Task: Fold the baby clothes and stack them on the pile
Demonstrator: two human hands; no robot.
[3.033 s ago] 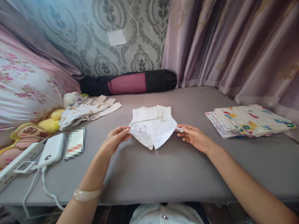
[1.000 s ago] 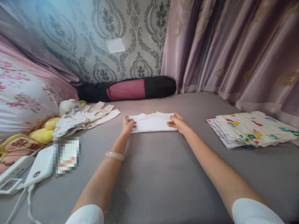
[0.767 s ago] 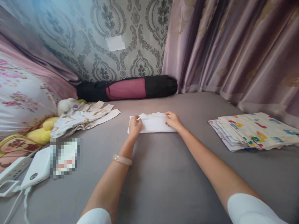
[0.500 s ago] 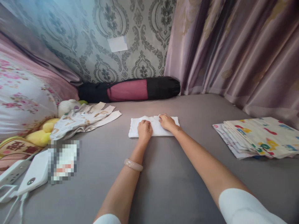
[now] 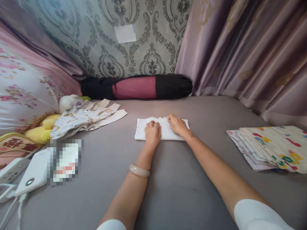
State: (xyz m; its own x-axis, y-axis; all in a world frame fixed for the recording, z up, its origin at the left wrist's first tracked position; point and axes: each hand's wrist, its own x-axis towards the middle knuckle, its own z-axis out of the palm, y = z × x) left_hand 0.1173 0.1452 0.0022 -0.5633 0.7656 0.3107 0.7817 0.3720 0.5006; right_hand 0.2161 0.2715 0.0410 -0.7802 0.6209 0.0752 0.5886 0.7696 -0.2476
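Folded wht garment (image 5: 165, 133) lies flat on gray surface (image 5: 172, 179), approx ctr, long side running L-R. L hand (image 5: 153, 133) palm-down on top, just L of ctr, fingers curled & close tog; can't tell if they grip any cloth. R hand (image 5: 177, 125) on R half, fingers bent, tips close tog at far edge; can't tell if pinched on fabric. Bangle (image 5: 139, 171) on L forearm. Folded cloth stack (image 5: 285, 143) well apart, far R. Patterned garment (image 5: 83, 116) spread out to L, pwr bank (image 5: 35, 172) nearer. Blk/maroon roll (image 5: 134, 88) at back, by wall.
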